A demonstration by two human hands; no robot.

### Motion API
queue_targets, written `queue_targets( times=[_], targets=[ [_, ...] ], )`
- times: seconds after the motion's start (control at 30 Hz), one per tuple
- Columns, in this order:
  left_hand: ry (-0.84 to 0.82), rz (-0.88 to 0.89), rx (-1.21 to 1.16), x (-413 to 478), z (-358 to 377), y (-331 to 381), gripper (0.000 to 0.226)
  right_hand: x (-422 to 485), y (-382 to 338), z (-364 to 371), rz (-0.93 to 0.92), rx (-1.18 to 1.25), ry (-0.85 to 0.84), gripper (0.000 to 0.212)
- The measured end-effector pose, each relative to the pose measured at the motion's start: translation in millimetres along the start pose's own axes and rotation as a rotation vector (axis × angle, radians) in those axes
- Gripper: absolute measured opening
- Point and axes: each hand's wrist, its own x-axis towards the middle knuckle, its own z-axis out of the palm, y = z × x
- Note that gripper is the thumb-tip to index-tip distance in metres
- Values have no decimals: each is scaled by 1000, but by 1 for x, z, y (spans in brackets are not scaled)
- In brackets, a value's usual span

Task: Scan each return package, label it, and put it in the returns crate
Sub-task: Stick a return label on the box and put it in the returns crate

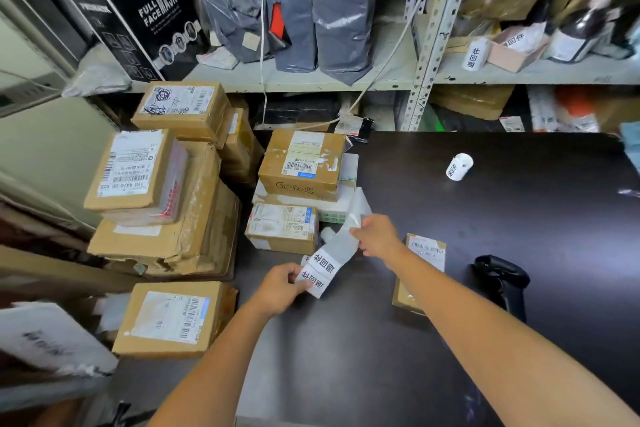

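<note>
Both hands (280,288) pinching label strip (332,260), scanner (502,277) nearby

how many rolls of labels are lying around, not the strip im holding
2. One label roll sits on the black table, beyond the scanner; the other roll on the shelf, beside an open pink box. Another may be hidden behind the held strip.

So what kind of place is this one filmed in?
Most likely a small parcel stockroom or returns desk: taped cardboard parcels with shipping labels stacked at the left, a handheld barcode scanner on the dark table, and grey mailer bags on metal shelving.
</note>
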Motion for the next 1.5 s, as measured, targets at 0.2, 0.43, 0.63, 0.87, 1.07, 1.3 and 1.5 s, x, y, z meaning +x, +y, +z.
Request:
queue_targets(
  times=[0.2,0.43,0.63,0.87,1.07,1.3,1.5],
  targets=[
    [32,14,-126,3,-8,2,15,-19,-3,15,-218,-366,-18,19],
    [-43,40,-200,1,-7,6,28,-32,-2,48,-385,-390,-309,13],
    [-16,76,-193,1,-5,0,19,-32,1,52,-407,-420,-324,15],
    [-39,89,-148,2,-7,-9,26,-32,-1,52,-389,-448,-325,20],
    [30,27,-39,5,-15,-17,31,-31,-2,27,-311,-250,-172,34],
    [168,69,436,4,-6,7,45,-26,4,-39,-227,-253,1,16],
    [141,252,368,10,33,58,38,-32,29,-96,-176,-299,44,19]
  ],
)
